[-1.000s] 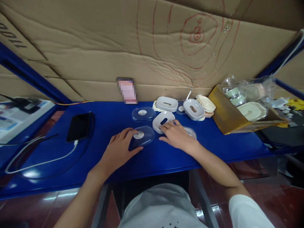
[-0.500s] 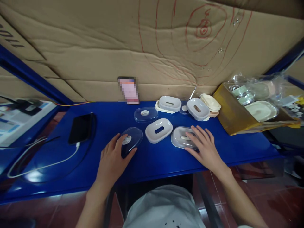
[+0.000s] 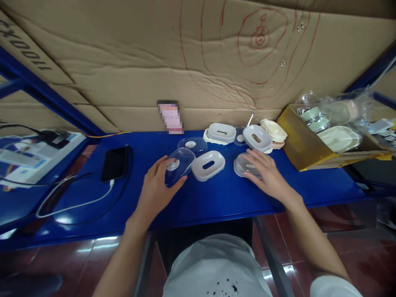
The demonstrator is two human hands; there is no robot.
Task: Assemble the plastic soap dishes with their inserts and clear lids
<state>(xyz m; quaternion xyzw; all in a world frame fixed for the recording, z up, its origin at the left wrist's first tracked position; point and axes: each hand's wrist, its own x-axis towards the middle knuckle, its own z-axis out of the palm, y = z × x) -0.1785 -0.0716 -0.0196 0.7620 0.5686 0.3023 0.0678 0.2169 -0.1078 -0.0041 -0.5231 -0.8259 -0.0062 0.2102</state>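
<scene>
My left hand [image 3: 159, 177] grips a clear oval lid [image 3: 182, 165] with a round white label, its far edge tilted up off the table. My right hand [image 3: 267, 173] rests with spread fingers on the right side of a grey oval dish under a clear cover [image 3: 241, 166]. Between my hands lies a white oval dish [image 3: 201, 170] with a slot in its middle. Just behind the held lid, another clear lid [image 3: 198, 145] lies flat. Farther back sit a grey dish [image 3: 221, 133] on a cream piece and a second grey dish [image 3: 257, 138] beside stacked cream pieces [image 3: 274, 129].
On the blue table [image 3: 198, 206], a black phone [image 3: 114, 165] with a white cable lies at left. Another phone [image 3: 171, 117] leans on the cardboard wall. A yellow-edged box [image 3: 305, 154] with bagged dishes stands at right. A power strip [image 3: 66, 152] is far left.
My left hand has moved right and away from me, lifting the clear lid toward the white dish. My right hand and the covered dish have shifted slightly right and back.
</scene>
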